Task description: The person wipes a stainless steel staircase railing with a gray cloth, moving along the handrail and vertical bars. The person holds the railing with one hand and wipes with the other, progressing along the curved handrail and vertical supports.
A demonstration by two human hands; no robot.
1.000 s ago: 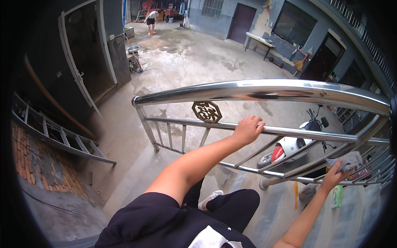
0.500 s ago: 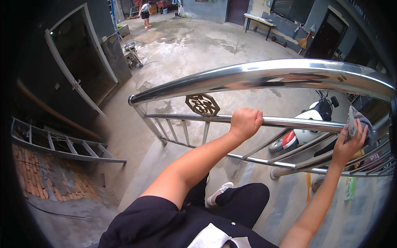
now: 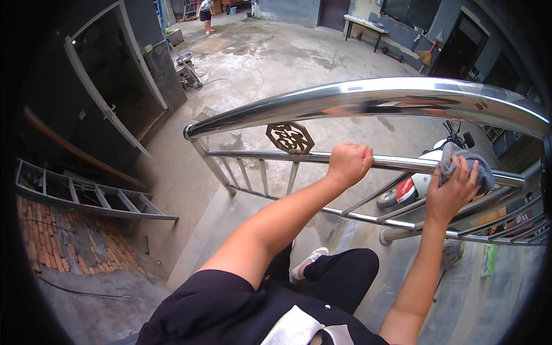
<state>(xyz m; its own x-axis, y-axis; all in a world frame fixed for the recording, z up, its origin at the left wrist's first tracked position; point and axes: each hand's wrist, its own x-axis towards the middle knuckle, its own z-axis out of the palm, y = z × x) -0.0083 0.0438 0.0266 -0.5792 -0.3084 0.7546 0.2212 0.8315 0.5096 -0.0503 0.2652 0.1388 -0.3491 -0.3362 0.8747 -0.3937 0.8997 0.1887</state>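
Clasped in the left hand [image 3: 349,165], fingers tightly curled, the rail [image 3: 405,163] is being covered further left by the cloth [image 3: 484,170] in the right hand [image 3: 448,192], fingers half-bent.

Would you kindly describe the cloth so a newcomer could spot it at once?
Find the big shiny railing across the picture. Follow the bar below its top rail rightward, past the left hand, to the right hand. The cloth there is grey and crumpled, unlike the railing's smooth metal.

Left hand [image 3: 351,164] gripping rail [image 3: 402,163], right hand [image 3: 448,192] holding cloth [image 3: 485,171]
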